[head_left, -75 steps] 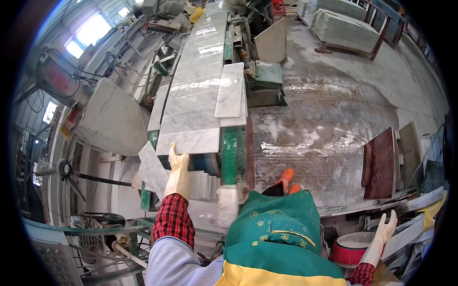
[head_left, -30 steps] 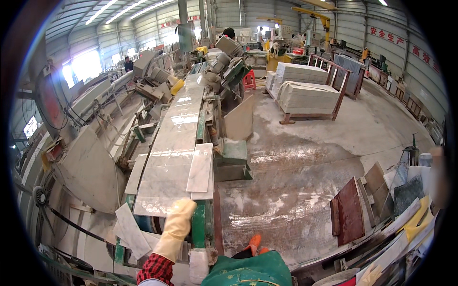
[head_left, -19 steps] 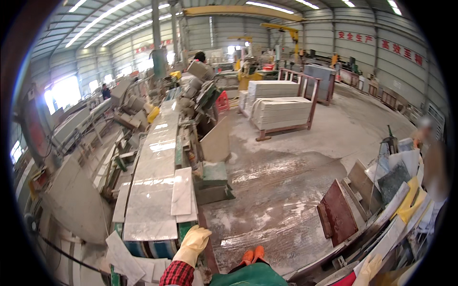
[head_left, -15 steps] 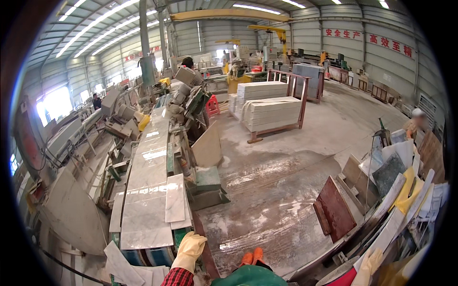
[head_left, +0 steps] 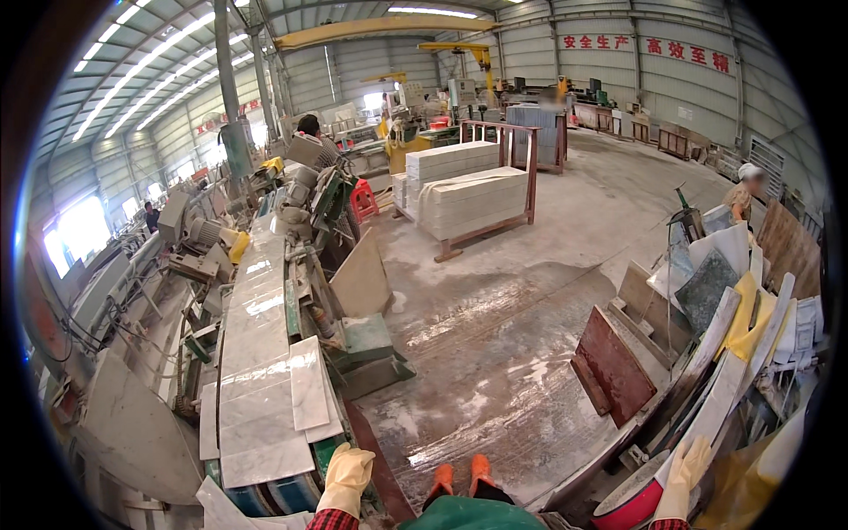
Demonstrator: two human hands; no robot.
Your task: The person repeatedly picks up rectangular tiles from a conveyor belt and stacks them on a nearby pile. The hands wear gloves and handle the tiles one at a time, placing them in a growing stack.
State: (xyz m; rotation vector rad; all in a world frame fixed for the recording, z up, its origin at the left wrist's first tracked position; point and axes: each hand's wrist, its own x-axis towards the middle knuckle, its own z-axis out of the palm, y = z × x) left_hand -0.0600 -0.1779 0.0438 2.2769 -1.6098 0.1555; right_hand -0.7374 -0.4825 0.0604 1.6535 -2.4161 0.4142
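Lying along the conveyor's (head_left: 290,495) right edge, narrow slab (head_left: 308,382) seems set apart from wider slabs (head_left: 258,424). Left hand (head_left: 349,477), near-right corner: curled, grip unclear; right hand (head_left: 683,479), by red tub (head_left: 631,512): extended, apparently empty.

A stack of pale slabs (head_left: 473,205) stands on a red-brown rack (head_left: 533,190), with grey slabs (head_left: 534,132) on another rack behind it. A red stool (head_left: 363,200) sits to the left of the stack, and a beige panel (head_left: 362,276) leans nearer by. The floor (head_left: 495,344) is wet and shiny in patches. A dark red board (head_left: 616,364) tilts at the right, near a dark mottled slab (head_left: 707,290) and a yellow sheet (head_left: 747,316). Farther right, a person (head_left: 740,199) wears a white head covering. A yellow beam (head_left: 384,32) crosses overhead, and red lettering (head_left: 689,54) marks the back wall (head_left: 601,84)
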